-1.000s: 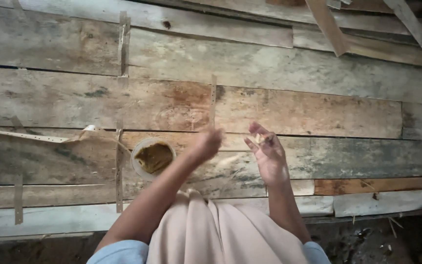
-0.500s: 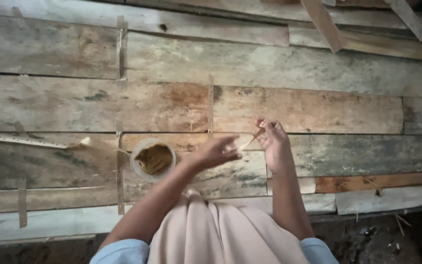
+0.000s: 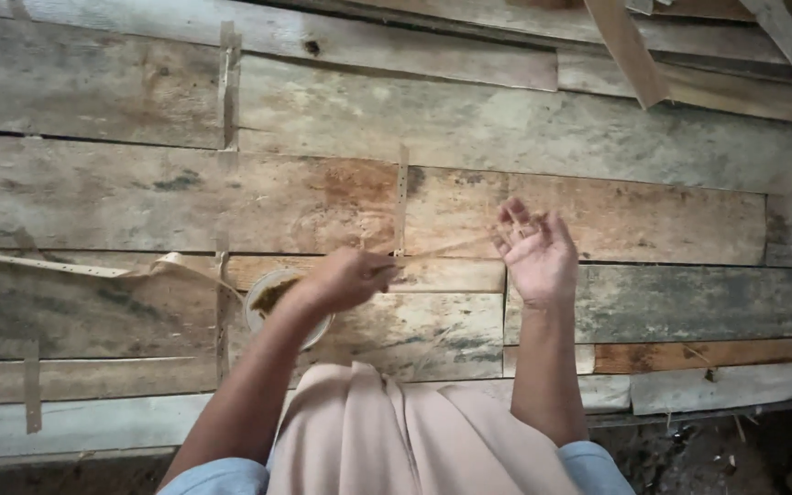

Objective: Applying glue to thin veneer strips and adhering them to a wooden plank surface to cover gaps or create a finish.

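While the left hand (image 3: 346, 280) pinches one end of a thin pale strip (image 3: 446, 247) between closed fingers at the centre of the frame, the right hand (image 3: 535, 252) stands just right of centre with its palm up and fingers loosely spread, the strip's other end reaching its fingertips (image 3: 506, 218); whether those fingers actually clamp it I cannot tell. That strip runs taut between the two hands, slanting slightly upward to the right. Just below and left of the left hand, partly hidden by the wrist, a small round bowl (image 3: 268, 298) with brownish contents sits on the weathered plank floor (image 3: 598, 137). Further left, a long pale strip (image 3: 93, 269) lies across the boards toward the frame's left edge. Beige cloth (image 3: 368, 431) covers the lap at bottom centre.
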